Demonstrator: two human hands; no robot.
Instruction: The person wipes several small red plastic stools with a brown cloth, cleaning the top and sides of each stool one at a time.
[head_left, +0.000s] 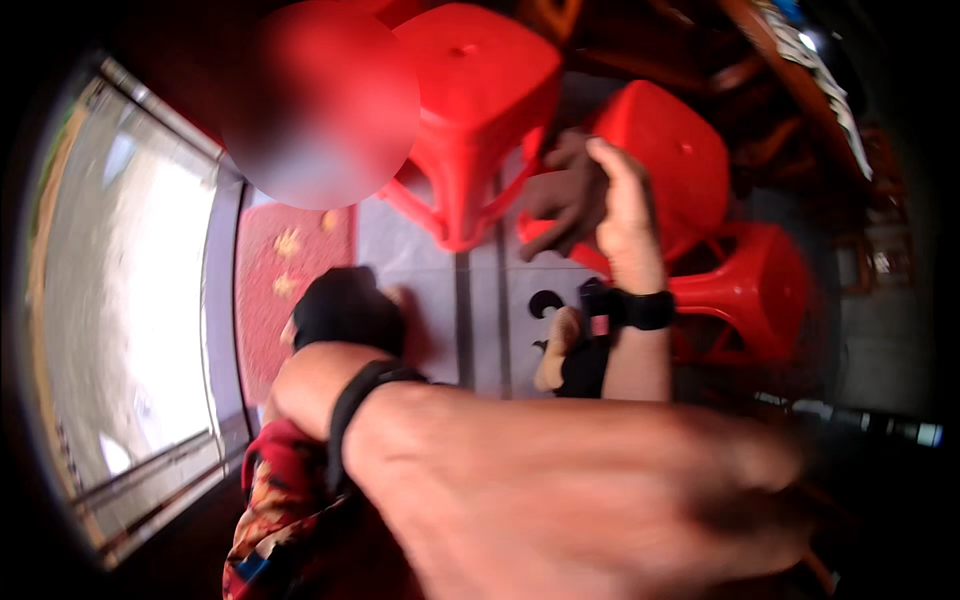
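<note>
My left hand (600, 495) is close under the camera and heavily blurred. A black band (352, 420) circles its wrist, and its fingers are too smeared to read. Beyond it my right hand (624, 202) reaches forward among red plastic stools, thumb side up, with a black watch (645, 309) on the wrist. Against its palm is a brown thing (574, 199) with finger-like parts. Whether this is a glove, a cloth or another hand I cannot tell, nor whether my fingers grip it. A red stool (667, 150) stands just behind that hand.
More red stools (476, 67) (772, 292) stand ahead and to the right. My feet (559, 349) are on a pale tiled floor (420, 262), beside a red mat (296, 240). A bright doorway (150, 300) opens at the left. Dark wooden furniture (787, 45) is at upper right.
</note>
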